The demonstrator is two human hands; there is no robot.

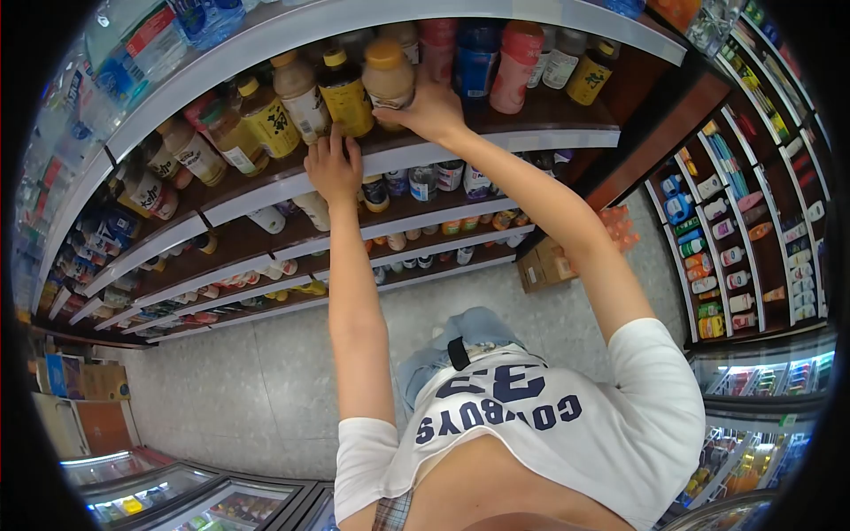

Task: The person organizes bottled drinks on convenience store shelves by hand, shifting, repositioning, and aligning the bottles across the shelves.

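Note:
My right hand [431,111] is wrapped around the side of an orange-capped bottle [390,75] with a pale brown body, at the front of the upper shelf. Its thumb lies across the lower front of the bottle, and the other fingers are partly hidden behind it. My left hand [333,166] rests at the shelf's front edge, fingers bent slightly apart, holding nothing that I can see. Its fingertips reach the base of a yellow-labelled bottle [346,97] with a yellow cap and a light brown bottle [298,93] with a pale label; exact contact is unclear.
Pink bottles [516,69] and a blue-labelled bottle [476,60] stand right of my right hand. More drinks fill the lower shelves [425,183]. A cardboard box [542,266] sits on the grey floor [239,380]. Glass-topped coolers [221,509] and another stocked shelf [735,230] surround me.

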